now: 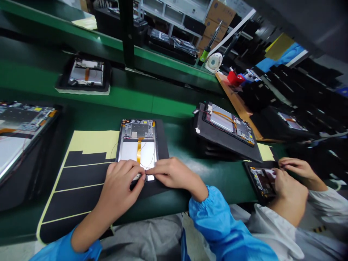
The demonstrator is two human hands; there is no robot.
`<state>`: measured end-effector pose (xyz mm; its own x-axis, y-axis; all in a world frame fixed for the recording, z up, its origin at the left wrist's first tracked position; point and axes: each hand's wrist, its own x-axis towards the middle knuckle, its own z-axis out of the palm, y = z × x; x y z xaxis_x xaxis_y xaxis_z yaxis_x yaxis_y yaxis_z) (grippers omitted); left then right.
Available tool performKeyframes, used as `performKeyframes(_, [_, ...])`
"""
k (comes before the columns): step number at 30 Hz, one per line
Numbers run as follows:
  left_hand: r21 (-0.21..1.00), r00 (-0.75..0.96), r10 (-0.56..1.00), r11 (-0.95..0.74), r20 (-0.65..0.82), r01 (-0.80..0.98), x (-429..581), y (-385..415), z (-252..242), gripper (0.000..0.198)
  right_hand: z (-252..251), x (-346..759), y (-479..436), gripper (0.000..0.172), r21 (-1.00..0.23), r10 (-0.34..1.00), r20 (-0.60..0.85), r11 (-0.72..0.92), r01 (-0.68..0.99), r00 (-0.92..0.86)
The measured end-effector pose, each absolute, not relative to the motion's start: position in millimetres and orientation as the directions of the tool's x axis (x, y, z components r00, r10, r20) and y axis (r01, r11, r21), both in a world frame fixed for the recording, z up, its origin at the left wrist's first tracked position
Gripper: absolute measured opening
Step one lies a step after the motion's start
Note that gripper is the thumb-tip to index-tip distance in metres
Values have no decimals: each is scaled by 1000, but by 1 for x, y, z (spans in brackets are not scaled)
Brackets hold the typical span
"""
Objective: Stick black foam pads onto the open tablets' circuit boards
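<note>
An opened tablet [151, 145] lies on a black foam pad [162, 139] in front of me, its circuit board at the far end. Silver battery cells fill the middle, crossed by an orange ribbon cable [139, 150]. My left hand [122, 183] reaches over the near-left corner, thumb and index finger pinched together at the near edge. From the other side my right hand [174, 173] meets them, its fingers closed and their tips pressed close. A thin dark wire [147, 168] curves down to the fingertips of both hands; its end is hidden.
Left of the tablet lies a yellow sheet with black adhesive pieces [81, 175]. Another opened tablet [228, 121] rests on stacked black pads at right. More opened tablets [88, 72] sit far left and at the left edge. A co-worker's hands [290, 185] work at right.
</note>
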<state>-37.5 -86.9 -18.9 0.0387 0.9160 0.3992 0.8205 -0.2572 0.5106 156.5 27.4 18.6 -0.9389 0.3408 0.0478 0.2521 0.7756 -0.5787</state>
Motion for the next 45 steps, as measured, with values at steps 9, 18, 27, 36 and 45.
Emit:
performKeyframes(9, [498,34,926,-234,377,835,-37,-86,-17,21,35,141,33,18,-356,239,-95,898,257,-966])
performKeyframes(18, [507,28,926,-230,376,830,-38,-86,-16,24,31,142,25,13,-290,278,-133,907,305,-951])
performKeyframes(27, [475,52,904,-271,425,837,-40,-88,-16,33,21,150,22,12,-362,316,-31,881,305,-948])
performKeyframes(36, [533,119,921,-317,372,784,-47,-92,-18,28,12,150,19,11,-355,351,3,876,327,-936])
performKeyframes(45, [559,162,888,-404,431,724,-54,-91,-17,26,23,145,19,16,-365,504,-82,788,496,-860])
